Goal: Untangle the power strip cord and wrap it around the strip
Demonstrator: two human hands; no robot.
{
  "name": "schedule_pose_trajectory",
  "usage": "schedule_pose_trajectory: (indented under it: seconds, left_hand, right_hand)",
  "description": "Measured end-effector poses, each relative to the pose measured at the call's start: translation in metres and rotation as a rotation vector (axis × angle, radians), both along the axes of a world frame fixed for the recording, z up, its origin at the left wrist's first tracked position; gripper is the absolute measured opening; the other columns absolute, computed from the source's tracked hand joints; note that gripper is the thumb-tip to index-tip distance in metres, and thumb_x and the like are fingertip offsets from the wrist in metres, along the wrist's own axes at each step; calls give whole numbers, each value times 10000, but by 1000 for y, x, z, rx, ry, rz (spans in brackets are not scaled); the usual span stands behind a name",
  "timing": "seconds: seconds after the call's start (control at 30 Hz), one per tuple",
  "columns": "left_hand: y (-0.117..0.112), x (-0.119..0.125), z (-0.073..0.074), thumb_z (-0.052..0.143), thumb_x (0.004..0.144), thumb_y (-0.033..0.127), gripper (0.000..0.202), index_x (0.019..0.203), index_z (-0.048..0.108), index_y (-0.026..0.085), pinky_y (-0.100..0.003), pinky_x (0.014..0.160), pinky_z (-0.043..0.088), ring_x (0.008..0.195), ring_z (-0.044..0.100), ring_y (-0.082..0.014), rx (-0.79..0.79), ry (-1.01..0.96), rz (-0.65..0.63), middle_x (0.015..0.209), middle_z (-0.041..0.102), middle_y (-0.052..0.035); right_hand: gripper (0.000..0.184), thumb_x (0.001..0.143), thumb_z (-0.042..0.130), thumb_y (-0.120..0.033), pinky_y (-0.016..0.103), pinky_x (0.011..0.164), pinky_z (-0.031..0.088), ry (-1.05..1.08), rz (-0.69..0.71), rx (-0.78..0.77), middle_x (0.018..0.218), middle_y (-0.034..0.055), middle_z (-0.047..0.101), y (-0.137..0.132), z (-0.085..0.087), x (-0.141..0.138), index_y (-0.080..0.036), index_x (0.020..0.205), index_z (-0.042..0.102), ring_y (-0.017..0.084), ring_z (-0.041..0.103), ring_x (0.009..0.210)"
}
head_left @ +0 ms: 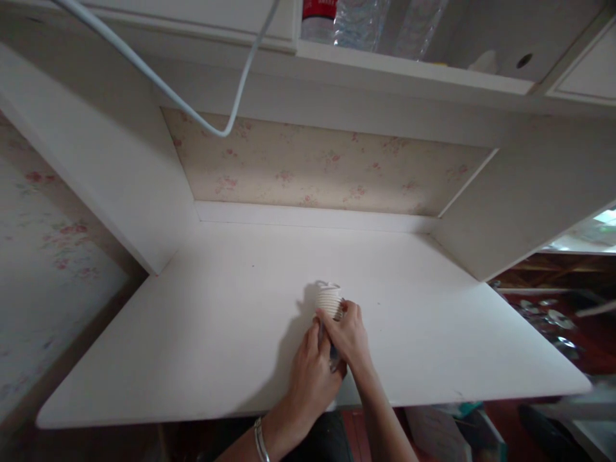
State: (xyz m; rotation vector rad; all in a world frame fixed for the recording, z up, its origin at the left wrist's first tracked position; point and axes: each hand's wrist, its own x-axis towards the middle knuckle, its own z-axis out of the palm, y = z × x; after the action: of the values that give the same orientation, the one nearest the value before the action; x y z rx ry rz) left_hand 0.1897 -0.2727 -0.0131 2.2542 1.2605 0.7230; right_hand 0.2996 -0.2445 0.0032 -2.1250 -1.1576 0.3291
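Observation:
Near the front edge of the white desk, both hands are closed around one upright object. Its upper part is a white, ringed cylinder that looks like cord wound in close turns, with a thin loose loop at the top. Lower down, something dark and greyish shows between the hands, mostly hidden. My left hand wraps the lower part. Higher up, my right hand pinches the side of the white rings with thumb and fingers.
A white cable hangs in a loop at upper left. Overhead, a shelf holds plastic bottles. White side panels flank the desk. Boxes stand below its front edge, on the right.

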Motion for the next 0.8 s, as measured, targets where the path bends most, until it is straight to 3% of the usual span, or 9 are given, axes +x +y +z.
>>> schedule_pose_trajectory:
  seconds: [0.27,0.47,0.6,0.7,0.8]
  left_hand:
    - [-5,-4,-17,606,751,138,453,1203,574,135,-470,997,464,1176,521,-293,10,-37,-77,1261,560,-154]
    - [-1,-23,-16,506,829,117,452,1276,516,181,-386,974,501,1117,587,-224,-27,-99,-184,1234,611,-108]
    - [5,-62,-17,442,899,179,436,1334,443,221,-340,913,529,1032,627,-186,-48,-123,-159,1132,663,-79]
    - [10,-86,-23,429,917,200,321,1227,511,204,-302,886,535,992,641,-167,-71,-199,-34,1076,675,-79]
    - [13,-92,-25,434,917,211,254,1138,558,202,-275,836,544,922,654,-159,-95,-239,33,994,684,-72]
  right_hand:
    - [822,677,651,-517,383,888,449,-106,130,-116,1225,191,519,0,1,-7,-93,1333,393,322,565,1069]
    - [685,739,585,-427,355,824,450,-210,173,-170,1177,150,601,7,3,3,-140,1338,419,287,616,987]
    - [657,730,578,-474,344,781,446,-274,74,-162,1138,129,639,20,2,45,-177,1306,463,277,625,954]
    - [638,717,568,-533,330,749,444,-300,7,-179,1079,123,667,40,6,98,-190,1254,525,272,629,926]
    - [635,708,554,-561,319,702,444,-374,-44,-162,1083,143,659,67,15,160,-175,1211,573,270,630,894]
